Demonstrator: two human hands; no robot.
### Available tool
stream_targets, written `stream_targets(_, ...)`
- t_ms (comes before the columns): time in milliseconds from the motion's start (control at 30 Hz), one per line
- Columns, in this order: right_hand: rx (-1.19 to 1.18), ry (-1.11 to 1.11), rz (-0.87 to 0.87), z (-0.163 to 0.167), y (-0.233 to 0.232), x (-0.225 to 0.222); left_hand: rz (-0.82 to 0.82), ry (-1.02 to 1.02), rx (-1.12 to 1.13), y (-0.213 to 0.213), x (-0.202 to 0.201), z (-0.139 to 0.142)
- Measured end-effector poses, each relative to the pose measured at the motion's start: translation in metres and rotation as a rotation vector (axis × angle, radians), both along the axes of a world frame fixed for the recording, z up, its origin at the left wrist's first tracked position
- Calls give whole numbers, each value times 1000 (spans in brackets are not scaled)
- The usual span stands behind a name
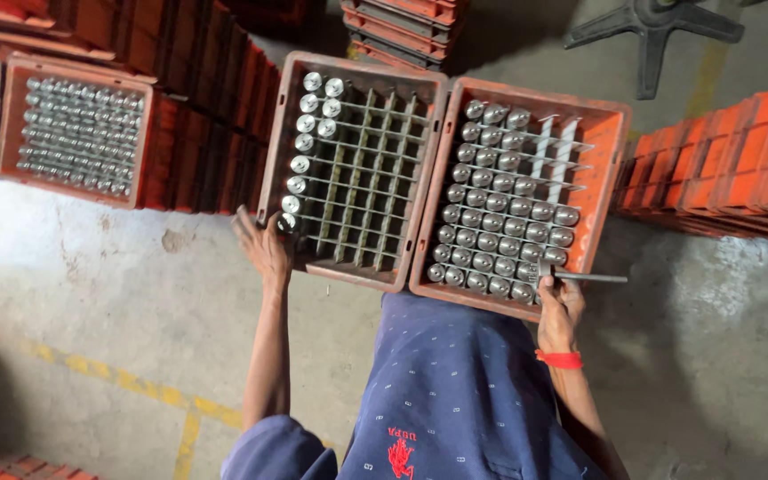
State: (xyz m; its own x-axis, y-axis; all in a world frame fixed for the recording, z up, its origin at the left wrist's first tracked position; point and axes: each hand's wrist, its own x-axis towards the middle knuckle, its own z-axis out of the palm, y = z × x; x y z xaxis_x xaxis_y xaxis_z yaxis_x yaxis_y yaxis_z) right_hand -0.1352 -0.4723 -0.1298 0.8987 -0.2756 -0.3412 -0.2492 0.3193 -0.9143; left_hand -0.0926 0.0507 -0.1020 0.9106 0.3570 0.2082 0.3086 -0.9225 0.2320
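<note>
Two orange crates with metal divider grids sit side by side in front of me. The left crate (274, 156) holds one to two columns of shiny metal cylinders (306, 142) along its left side. The right crate (604, 178) is mostly filled with the same cylinders (491, 222). My left hand (264, 249) rests at the left crate's lower left corner, fingers curled beside a cylinder; I cannot tell whether it grips one. My right hand (559, 307), with a red wrist band, grips a thin metal rod (590, 277) at the right crate's near right corner.
A third orange crate (4, 133) full of cylinders stands at the far left on a stack. More stacked orange crates line the back (197, 53) and the right (722, 160). A black star-shaped base (655, 27) lies on the concrete floor. A yellow floor line (135, 387) runs near left.
</note>
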Motion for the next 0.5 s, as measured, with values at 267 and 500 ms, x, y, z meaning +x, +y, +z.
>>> stream_targets(267,17,80,50,-2,24,-3,-218,-122,-268,16,-8,52)
stream_targets(500,9,133,258,3,35,1,46,-15,-1365,-96,21,17)
